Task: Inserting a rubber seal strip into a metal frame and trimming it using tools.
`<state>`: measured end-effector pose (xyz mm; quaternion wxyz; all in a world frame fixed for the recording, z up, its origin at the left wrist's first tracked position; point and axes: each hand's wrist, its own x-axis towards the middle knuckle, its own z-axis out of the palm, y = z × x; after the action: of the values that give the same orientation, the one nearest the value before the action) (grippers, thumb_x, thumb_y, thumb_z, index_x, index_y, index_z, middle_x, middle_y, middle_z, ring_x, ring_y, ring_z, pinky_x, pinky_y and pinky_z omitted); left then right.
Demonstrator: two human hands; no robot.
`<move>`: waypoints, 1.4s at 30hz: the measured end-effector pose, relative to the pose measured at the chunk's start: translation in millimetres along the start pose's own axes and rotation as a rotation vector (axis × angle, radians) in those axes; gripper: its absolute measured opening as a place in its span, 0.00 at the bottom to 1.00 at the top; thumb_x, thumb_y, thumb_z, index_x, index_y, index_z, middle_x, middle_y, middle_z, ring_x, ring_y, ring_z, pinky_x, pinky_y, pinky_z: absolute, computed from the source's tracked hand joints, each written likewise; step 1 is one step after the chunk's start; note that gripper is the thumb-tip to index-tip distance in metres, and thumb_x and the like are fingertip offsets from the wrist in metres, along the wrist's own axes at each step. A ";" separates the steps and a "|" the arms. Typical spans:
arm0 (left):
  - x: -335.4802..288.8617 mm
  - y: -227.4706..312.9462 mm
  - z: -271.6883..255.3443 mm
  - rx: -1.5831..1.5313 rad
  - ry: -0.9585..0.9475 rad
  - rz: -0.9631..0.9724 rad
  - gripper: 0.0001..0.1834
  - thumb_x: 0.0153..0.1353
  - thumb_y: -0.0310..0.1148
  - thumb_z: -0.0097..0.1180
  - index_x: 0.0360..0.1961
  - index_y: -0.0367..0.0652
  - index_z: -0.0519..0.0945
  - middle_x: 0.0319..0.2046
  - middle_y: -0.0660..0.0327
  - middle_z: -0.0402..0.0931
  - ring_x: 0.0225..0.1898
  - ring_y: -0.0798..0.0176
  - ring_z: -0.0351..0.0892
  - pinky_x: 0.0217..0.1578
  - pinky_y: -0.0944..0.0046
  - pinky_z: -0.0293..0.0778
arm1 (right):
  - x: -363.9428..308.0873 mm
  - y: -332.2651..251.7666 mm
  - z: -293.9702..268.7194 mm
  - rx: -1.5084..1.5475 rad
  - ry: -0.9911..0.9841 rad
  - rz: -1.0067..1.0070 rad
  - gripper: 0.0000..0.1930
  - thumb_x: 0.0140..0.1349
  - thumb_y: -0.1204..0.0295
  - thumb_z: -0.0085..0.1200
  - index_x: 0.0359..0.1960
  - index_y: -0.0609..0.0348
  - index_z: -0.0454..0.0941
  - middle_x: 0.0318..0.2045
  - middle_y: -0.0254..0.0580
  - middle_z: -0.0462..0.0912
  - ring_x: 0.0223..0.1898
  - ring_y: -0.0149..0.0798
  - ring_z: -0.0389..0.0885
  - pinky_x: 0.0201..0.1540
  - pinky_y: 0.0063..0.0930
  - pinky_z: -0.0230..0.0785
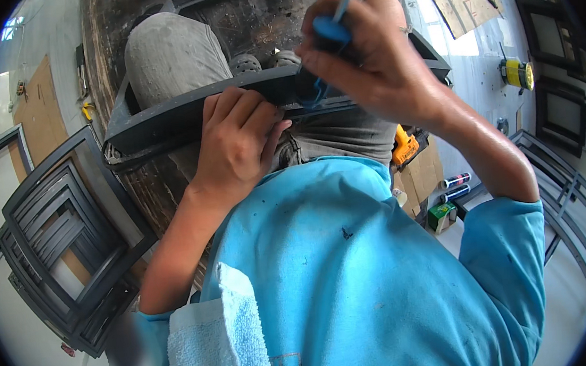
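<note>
A dark grey frame point(161, 114) lies across my lap, its near rail running from left to right. My left hand point(236, 135) grips this rail near its middle, fingers curled over it and thumb toward me. Above the rail's right part, my right hand point(373, 64) is closed round a screwdriver point(333, 32) with a blue and black handle. Its thin metal shaft points up and away from the frame. Below the fist a blurred blue and dark part point(311, 89) shows at the rail; I cannot tell if it belongs to the screwdriver or whether it touches.
Stacked dark frames point(68, 237) stand on the left. More frames point(552, 35) lie at the far right. By my right hip are an orange-yellow power tool point(407, 146), tubes point(455, 186) and a green box point(442, 217). A yellow spool point(517, 75) sits further right.
</note>
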<state>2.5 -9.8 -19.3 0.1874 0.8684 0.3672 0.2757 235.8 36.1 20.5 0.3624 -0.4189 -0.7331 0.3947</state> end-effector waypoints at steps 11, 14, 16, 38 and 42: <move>-4.2 -0.8 -15.5 0.001 -0.014 -0.066 0.10 0.54 0.29 0.71 0.33 0.43 0.81 0.33 0.62 0.79 0.39 0.53 0.77 0.43 0.55 0.68 | 7.0 -31.8 -6.1 0.111 0.051 0.117 0.13 0.72 0.72 0.57 0.53 0.60 0.70 0.38 0.40 0.80 0.38 0.34 0.81 0.40 0.30 0.74; -1.4 -2.6 -16.6 0.027 -0.037 -0.062 0.10 0.53 0.28 0.71 0.33 0.43 0.81 0.33 0.62 0.79 0.39 0.53 0.77 0.43 0.55 0.69 | 6.8 -22.3 0.1 -0.236 -0.196 0.059 0.12 0.74 0.71 0.54 0.55 0.57 0.72 0.42 0.43 0.86 0.31 0.27 0.80 0.33 0.22 0.73; -4.8 -2.6 -18.9 0.015 -0.013 -0.063 0.09 0.52 0.26 0.71 0.33 0.43 0.81 0.33 0.61 0.79 0.40 0.52 0.77 0.43 0.54 0.69 | 15.2 -30.6 -3.5 -0.022 -0.084 0.030 0.12 0.73 0.71 0.56 0.53 0.57 0.72 0.39 0.40 0.83 0.33 0.29 0.79 0.35 0.25 0.72; -8.4 -8.0 -30.1 0.030 -0.030 -0.079 0.09 0.49 0.26 0.72 0.30 0.42 0.82 0.32 0.62 0.80 0.39 0.53 0.79 0.41 0.54 0.71 | 20.8 -33.8 10.4 0.039 -0.043 0.078 0.10 0.74 0.73 0.55 0.52 0.61 0.72 0.39 0.39 0.82 0.34 0.27 0.79 0.38 0.25 0.74; -10.0 -7.6 -30.4 0.041 -0.008 -0.077 0.09 0.49 0.25 0.71 0.32 0.41 0.83 0.32 0.60 0.80 0.39 0.52 0.79 0.44 0.53 0.72 | 10.2 -12.8 27.2 -0.020 -0.111 0.009 0.12 0.72 0.73 0.57 0.53 0.60 0.71 0.39 0.38 0.84 0.33 0.29 0.80 0.37 0.25 0.75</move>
<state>-26.0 -8.5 -3.1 0.1812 0.8583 0.4053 0.2574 204.1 33.5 22.3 0.3153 -0.4034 -0.7541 0.4113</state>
